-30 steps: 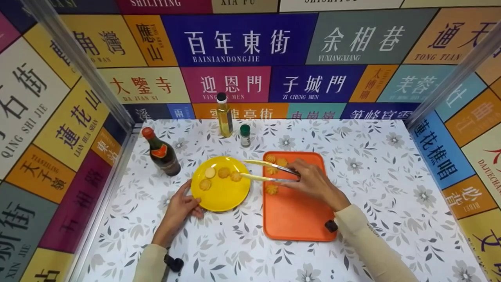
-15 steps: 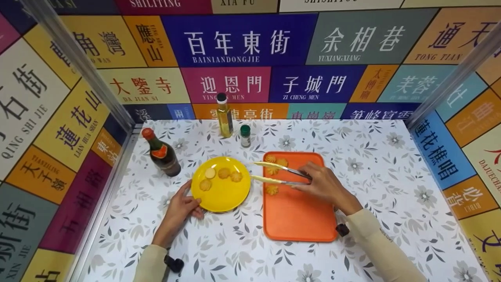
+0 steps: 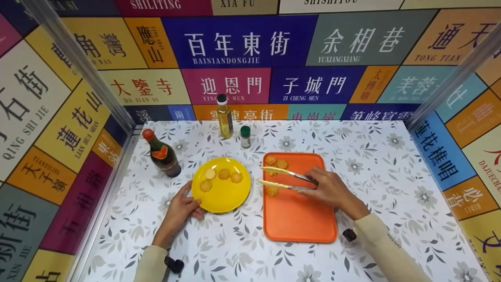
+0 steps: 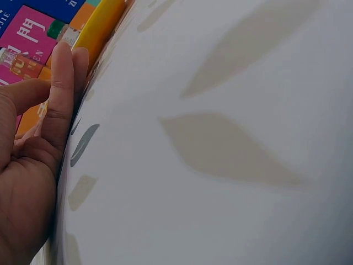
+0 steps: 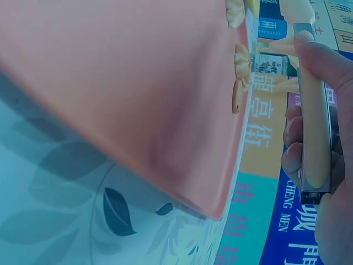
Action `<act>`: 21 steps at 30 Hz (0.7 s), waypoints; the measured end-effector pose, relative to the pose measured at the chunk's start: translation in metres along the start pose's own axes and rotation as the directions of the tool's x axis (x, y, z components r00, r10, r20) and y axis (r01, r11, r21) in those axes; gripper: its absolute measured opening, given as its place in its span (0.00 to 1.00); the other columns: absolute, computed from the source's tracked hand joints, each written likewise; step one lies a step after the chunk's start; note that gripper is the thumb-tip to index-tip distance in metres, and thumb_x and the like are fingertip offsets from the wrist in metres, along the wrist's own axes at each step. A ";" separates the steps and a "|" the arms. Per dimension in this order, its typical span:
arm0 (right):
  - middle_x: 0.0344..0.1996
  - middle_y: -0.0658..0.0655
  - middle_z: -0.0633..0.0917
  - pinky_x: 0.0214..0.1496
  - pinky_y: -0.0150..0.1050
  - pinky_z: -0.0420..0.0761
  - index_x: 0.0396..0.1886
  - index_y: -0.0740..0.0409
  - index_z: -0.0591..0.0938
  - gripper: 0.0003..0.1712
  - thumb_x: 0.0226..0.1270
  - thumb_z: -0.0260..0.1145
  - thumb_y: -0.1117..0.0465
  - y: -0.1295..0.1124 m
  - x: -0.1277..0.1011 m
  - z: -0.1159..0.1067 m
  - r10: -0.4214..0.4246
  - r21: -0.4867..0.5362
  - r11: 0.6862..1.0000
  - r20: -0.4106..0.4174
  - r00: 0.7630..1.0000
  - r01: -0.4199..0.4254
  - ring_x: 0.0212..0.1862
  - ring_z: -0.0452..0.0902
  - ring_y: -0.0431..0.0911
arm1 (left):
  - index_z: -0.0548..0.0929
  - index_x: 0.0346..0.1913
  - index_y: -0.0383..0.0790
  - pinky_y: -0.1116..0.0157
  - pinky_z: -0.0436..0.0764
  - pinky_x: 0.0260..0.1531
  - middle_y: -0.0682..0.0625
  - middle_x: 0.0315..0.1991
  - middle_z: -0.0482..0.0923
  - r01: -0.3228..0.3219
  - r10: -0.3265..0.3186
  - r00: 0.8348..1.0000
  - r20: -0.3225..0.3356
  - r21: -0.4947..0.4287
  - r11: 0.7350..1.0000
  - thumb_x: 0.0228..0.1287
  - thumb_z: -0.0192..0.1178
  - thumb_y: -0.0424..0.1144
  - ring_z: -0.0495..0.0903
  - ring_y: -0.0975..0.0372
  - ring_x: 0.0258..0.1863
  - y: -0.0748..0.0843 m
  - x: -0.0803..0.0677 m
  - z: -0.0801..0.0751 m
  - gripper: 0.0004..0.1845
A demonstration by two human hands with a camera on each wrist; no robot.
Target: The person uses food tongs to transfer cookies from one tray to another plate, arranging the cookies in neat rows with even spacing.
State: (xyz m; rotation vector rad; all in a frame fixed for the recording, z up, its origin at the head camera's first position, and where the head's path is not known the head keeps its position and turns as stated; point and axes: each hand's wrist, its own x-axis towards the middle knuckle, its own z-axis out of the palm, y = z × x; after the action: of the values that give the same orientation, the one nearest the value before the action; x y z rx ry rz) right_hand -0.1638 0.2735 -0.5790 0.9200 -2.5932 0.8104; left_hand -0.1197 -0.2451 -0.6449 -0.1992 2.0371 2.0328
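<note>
Right hand pinching tongs at the hinge end, tips apart over the orange tray. Three cookies on the tray, four on the yellow plate. Probably light, crumbly: grip by the edges, gently. Left hand relaxed, fingertips touching the plate rim.

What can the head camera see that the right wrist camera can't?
Only the head view shows the yellow plate with four slices, the left hand touching its rim, the dark bottle, the oil bottle and the small jar.

Only the right wrist view shows the tray's raised rim close up and the fingers on the tong handle.

Both show the orange tray, slices on it, and the right hand holding the tongs.
</note>
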 end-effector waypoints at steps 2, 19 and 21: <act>0.32 0.52 0.80 0.29 0.37 0.75 0.47 0.59 0.89 0.26 0.56 0.91 0.50 0.000 -0.002 0.000 -0.003 -0.002 1.000 0.002 1.000 0.003 0.28 0.72 0.41 | 0.55 0.90 0.49 0.56 0.94 0.32 0.31 0.35 0.88 0.009 -0.009 1.000 -0.001 0.001 1.000 0.80 0.65 0.30 0.90 0.48 0.26 0.001 0.000 0.000 0.44; 0.34 0.54 0.83 0.32 0.38 0.81 0.47 0.60 0.89 0.28 0.53 0.92 0.52 0.010 -0.020 -0.011 -0.017 0.000 1.000 0.065 0.998 0.017 0.31 0.77 0.42 | 0.58 0.89 0.51 0.57 0.94 0.32 0.32 0.35 0.88 0.027 -0.027 1.000 -0.013 -0.003 1.000 0.80 0.66 0.31 0.90 0.49 0.26 0.000 0.001 0.001 0.44; 0.34 0.53 0.83 0.32 0.38 0.81 0.46 0.60 0.89 0.27 0.53 0.92 0.51 0.012 -0.022 -0.012 -0.016 -0.004 1.000 0.067 0.998 0.016 0.31 0.77 0.43 | 0.57 0.89 0.51 0.57 0.94 0.32 0.32 0.35 0.88 0.015 -0.016 1.000 -0.010 -0.007 1.000 0.80 0.66 0.30 0.90 0.49 0.26 0.001 0.001 0.001 0.44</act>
State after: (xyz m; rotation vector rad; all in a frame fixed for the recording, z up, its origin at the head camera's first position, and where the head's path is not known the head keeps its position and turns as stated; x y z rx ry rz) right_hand -0.1536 0.2994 -0.5832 0.9819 -2.6397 0.7819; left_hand -0.1203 -0.2443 -0.6445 -0.2260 2.0280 2.0342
